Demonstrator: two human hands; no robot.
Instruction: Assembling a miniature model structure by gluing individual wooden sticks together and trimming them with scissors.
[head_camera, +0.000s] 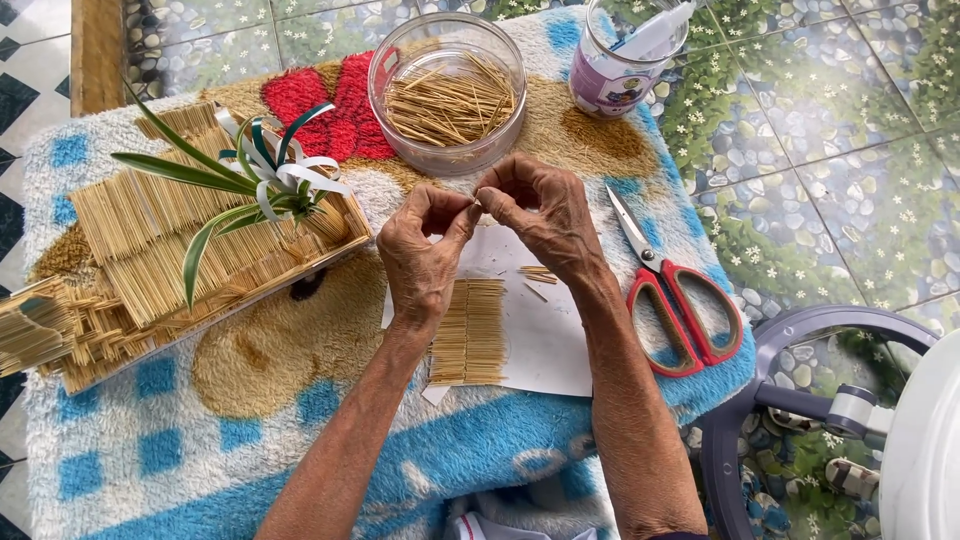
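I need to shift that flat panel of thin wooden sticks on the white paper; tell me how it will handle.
The flat panel of thin wooden sticks probably weighs little and bends easily. Its slender sticks look fragile, so it may split if pushed; sliding the white paper seems safer.

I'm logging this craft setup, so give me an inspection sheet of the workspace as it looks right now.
Surface: patterned blue rug over tiled floor.
Job's things: left hand and right hand pinch a thin stick together; row of sticks lies on white paper.
Clutter: clear bowl of sticks, red scissors, jar, stick-built model with ribbon and leaves.
Grippers: both hands closed, fingertips meeting.
Cables: nothing seen.
Surroundings: grey plastic frame at right.
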